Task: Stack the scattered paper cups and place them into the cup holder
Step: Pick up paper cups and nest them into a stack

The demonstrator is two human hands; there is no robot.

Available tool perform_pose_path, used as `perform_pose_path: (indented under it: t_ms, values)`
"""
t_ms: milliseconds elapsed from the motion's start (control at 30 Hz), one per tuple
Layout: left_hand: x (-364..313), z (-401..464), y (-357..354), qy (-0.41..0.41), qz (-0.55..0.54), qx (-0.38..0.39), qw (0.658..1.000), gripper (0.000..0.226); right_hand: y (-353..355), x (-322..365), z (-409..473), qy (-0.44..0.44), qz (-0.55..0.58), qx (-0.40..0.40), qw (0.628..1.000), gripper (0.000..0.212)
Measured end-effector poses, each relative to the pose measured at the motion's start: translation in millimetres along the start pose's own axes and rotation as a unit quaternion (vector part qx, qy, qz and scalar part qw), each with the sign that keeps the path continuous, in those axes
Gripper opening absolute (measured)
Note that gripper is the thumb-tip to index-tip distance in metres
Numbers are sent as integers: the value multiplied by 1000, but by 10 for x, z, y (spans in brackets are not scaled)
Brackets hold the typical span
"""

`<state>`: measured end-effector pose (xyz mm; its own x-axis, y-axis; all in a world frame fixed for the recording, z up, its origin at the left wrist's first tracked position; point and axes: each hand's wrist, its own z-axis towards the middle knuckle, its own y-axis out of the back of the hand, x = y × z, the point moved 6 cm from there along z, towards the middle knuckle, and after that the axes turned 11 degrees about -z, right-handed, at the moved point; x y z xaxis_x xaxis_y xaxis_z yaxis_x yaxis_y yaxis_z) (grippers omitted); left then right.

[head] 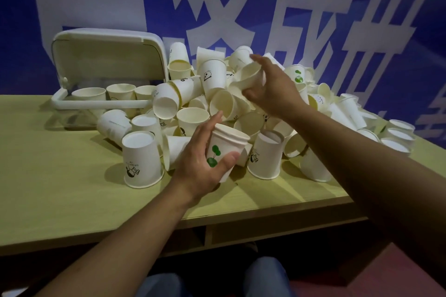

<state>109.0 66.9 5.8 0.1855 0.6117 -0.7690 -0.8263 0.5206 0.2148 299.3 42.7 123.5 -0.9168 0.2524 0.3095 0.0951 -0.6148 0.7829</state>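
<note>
A big heap of white paper cups (193, 94) covers the middle and right of the table, some upright, some upside down, some on their sides. My left hand (200, 161) grips a short stack of cups with a green leaf print (224, 144), held upright just above the table's front area. My right hand (270, 89) is raised over the heap and holds a single plain cup (248, 77) tilted on its side. The cup holder (106, 101), a clear box with a white rim and raised cream lid (108, 55), stands at the back left with several cups inside.
The yellow-green table (60, 171) ends in a front edge close to my knees. An upside-down cup (142, 159) stands left of my left hand, another (265, 154) to its right. A blue wall with large white characters (313, 19) rises behind.
</note>
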Motion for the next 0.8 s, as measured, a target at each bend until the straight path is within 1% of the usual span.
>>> perform_pose_path:
  t_ms: [67, 167, 267, 333, 467, 567, 633, 733, 800]
  values:
    - [15, 1, 6, -6, -11, 5, 1000, 80, 125, 33, -57, 4, 44, -39, 998, 81]
    - [12, 3, -1, -7, -22, 9, 1000, 81, 253, 153, -221, 17, 127, -49, 991, 79]
    - [11, 7, 2, -11, -57, 1, 998, 86, 285, 345, -474, 35, 185, -11, 982, 75]
    - [-4, 6, 15, -15, -69, -10, 997, 90, 224, 438, -632, 43, 185, 29, 981, 73]
    - [-101, -5, 31, -55, -79, -28, 995, 92, -5, 515, -892, 76, 155, 125, 977, 61]
    - [-116, -14, 90, -81, -55, -60, 993, 85, -91, 448, -1042, 114, 62, 159, 979, 54]
    - [-123, -30, 89, -84, -38, -55, 994, 76, -36, 357, -1092, 116, 7, 138, 984, 51]
    - [-116, -52, 48, -81, -41, -26, 996, 64, 113, 145, -1096, 76, -63, 69, 993, 48]
    - [-111, -51, 40, -75, -49, -17, 996, 61, 145, -17, -1094, 36, -112, 68, 991, 49]
